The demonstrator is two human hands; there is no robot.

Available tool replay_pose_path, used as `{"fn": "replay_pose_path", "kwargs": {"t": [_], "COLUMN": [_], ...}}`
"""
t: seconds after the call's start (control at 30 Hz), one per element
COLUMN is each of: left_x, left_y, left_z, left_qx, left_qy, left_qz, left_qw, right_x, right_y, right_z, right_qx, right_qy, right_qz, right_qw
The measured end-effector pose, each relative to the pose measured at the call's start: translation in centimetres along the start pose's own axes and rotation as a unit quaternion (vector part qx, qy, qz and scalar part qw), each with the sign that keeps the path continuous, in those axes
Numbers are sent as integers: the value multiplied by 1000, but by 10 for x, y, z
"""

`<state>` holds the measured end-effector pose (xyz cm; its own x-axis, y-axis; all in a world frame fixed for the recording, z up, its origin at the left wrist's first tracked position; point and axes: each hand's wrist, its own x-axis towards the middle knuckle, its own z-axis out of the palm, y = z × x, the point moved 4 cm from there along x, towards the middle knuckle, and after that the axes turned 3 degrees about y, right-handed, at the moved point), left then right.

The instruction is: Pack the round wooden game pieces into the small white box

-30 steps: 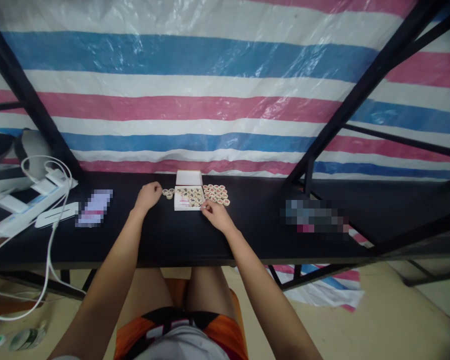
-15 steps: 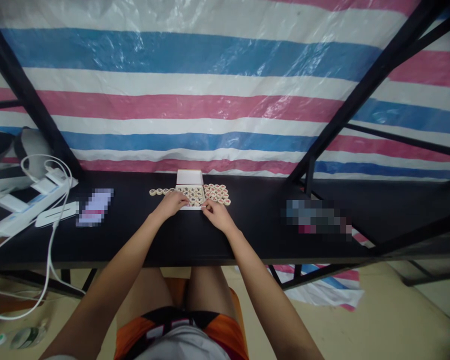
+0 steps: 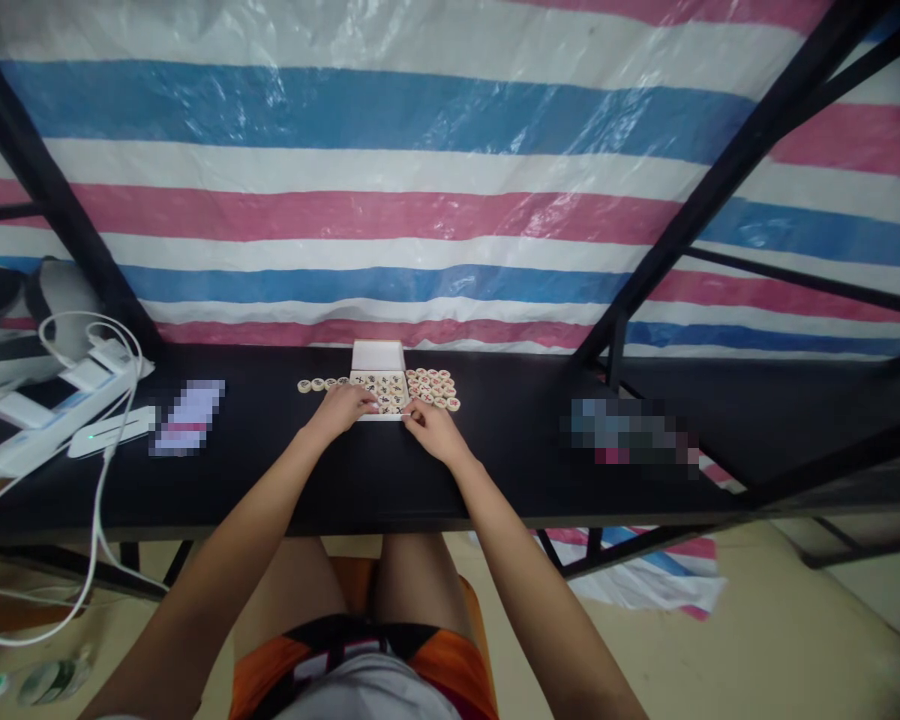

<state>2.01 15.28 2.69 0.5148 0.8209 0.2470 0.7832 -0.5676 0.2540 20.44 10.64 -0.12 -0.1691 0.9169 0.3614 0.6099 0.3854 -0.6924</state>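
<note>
A small white box point(image 3: 385, 391) lies open on the black table point(image 3: 360, 470), partly filled with round chess discs; its lid point(image 3: 379, 355) stands just behind. My left hand point(image 3: 343, 405) rests over the box's near left corner, fingers curled; what they pinch, if anything, is hidden. My right hand point(image 3: 429, 425) is at the box's near right corner, fingers pinched together. Loose discs point(image 3: 433, 388) lie in a cluster right of the box. A short row of discs point(image 3: 318, 384) lies to its left.
White power strips point(image 3: 60, 405) with a looping white cable point(image 3: 101, 480) sit at the table's left end. Blurred patches lie at left point(image 3: 187, 416) and right point(image 3: 630, 432). Black frame bars point(image 3: 690, 230) slant up at right. A striped tarp point(image 3: 420, 180) hangs behind.
My left hand moved right from the row of discs to the box's near left corner, then stayed there. My right hand has barely shifted.
</note>
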Motion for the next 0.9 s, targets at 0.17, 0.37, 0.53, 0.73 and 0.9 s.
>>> {"fn": "replay_pose_path", "kwargs": {"t": [0.17, 0.37, 0.53, 0.73, 0.9], "left_x": [-4, -8, -7, -4, 0], "left_y": [4, 12, 3, -5, -7], "left_z": [4, 6, 5, 10, 12], "left_qx": [-4, 7, -1, -14, -45], "left_qy": [22, 35, 65, 70, 54], "left_qz": [38, 34, 13, 6, -7], "left_qw": [999, 999, 998, 997, 997], "right_x": [0, 0, 0, 0, 0], "right_y": [1, 2, 2, -1, 0], "right_z": [0, 1, 0, -1, -1], "right_qx": [2, 5, 6, 9, 12], "right_qy": [5, 1, 4, 5, 6], "right_qz": [-4, -4, 1, -1, 0], "right_qw": [1000, 1000, 1000, 1000, 1000]}}
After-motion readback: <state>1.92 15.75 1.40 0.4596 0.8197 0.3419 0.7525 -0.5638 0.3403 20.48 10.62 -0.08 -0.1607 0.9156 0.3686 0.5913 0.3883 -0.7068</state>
